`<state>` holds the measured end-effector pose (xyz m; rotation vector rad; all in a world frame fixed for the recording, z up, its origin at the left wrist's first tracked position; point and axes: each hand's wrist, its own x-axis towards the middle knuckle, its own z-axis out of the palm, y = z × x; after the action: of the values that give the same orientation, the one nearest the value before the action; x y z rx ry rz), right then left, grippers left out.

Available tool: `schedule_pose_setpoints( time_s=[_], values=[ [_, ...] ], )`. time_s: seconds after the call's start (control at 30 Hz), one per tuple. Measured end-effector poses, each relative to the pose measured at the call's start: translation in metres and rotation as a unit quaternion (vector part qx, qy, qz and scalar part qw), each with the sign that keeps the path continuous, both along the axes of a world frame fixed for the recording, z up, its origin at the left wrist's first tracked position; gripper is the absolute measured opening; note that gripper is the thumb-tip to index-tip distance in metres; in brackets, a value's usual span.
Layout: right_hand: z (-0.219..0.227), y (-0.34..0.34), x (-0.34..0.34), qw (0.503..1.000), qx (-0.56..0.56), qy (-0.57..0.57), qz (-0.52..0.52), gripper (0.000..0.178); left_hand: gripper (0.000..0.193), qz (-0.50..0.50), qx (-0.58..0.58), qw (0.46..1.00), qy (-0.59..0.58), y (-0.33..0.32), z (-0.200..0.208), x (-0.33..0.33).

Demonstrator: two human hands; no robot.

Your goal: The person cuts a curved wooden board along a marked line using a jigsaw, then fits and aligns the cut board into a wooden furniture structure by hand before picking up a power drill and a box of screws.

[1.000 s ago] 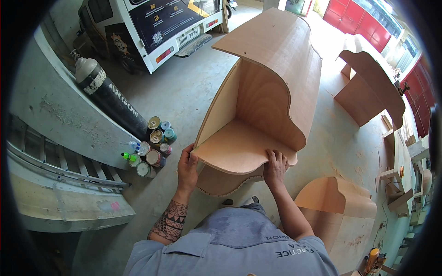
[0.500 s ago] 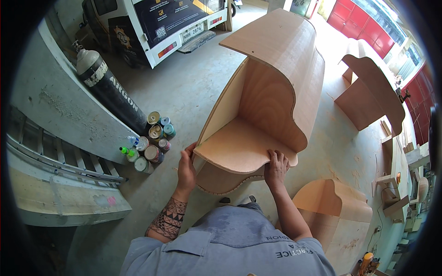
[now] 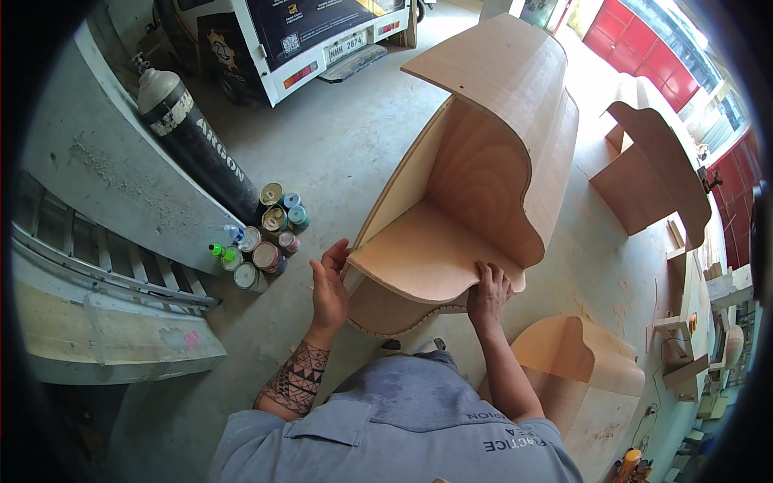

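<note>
A large curved plywood cabinet [image 3: 451, 241] stands in front of me, its open side and wavy-edged panels facing my way. At its near left corner, my left hand [image 3: 328, 291] is open, fingers apart, with the fingertips close beside the edge; whether they touch it I cannot tell. My right hand [image 3: 488, 299] is closed over the near edge of the same panel, fingers on top and thumb hidden. Below that panel, a lower wavy plywood piece [image 3: 390, 314] with a row of small notches along its rim is partly covered.
Several paint cans [image 3: 266, 258] and a tall black gas cylinder [image 3: 197, 141] stand at left by a wall with a ladder [image 3: 105, 262]. Another plywood shell [image 3: 592, 378] lies at my lower right. A similar piece [image 3: 652, 169] stands far right. A van [image 3: 322, 48] is parked behind.
My left hand has loosened from the cabinet's corner and its fingers have spread. My right hand keeps its place on the edge. The view has shifted slightly.
</note>
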<state>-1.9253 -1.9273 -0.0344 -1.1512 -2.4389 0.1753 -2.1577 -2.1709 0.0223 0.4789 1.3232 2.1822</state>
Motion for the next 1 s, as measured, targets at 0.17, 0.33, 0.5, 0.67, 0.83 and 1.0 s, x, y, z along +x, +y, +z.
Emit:
schedule_pose_setpoints(
  time_s=[0.17,0.33,0.5,0.67,0.83,1.0],
  values=[
    [-0.001,0.001,0.001,1.000,0.001,-0.002,-0.002,0.055,0.089,0.007,-0.004,1.000,0.020,0.001,-0.003,0.000],
    [-0.002,0.002,0.000,1.000,0.004,-0.002,0.002,0.056,0.088,0.009,0.004,1.000,0.009,0.002,-0.007,-0.001],
    [0.000,0.002,0.002,1.000,0.005,-0.003,0.003,0.054,0.085,0.012,0.002,1.000,0.023,0.001,-0.012,0.000],
    [0.001,0.001,0.001,1.000,0.006,-0.007,0.001,0.050,0.083,0.002,0.000,1.000,0.028,0.001,-0.013,0.000],
    [-0.001,0.002,0.002,1.000,0.009,-0.005,0.001,0.047,0.085,0.005,0.023,1.000,-0.011,0.001,-0.010,-0.002],
    [-0.001,0.003,0.002,1.000,0.001,-0.006,0.005,0.045,0.085,0.000,0.030,0.999,-0.019,0.001,-0.007,0.000]
  ],
)
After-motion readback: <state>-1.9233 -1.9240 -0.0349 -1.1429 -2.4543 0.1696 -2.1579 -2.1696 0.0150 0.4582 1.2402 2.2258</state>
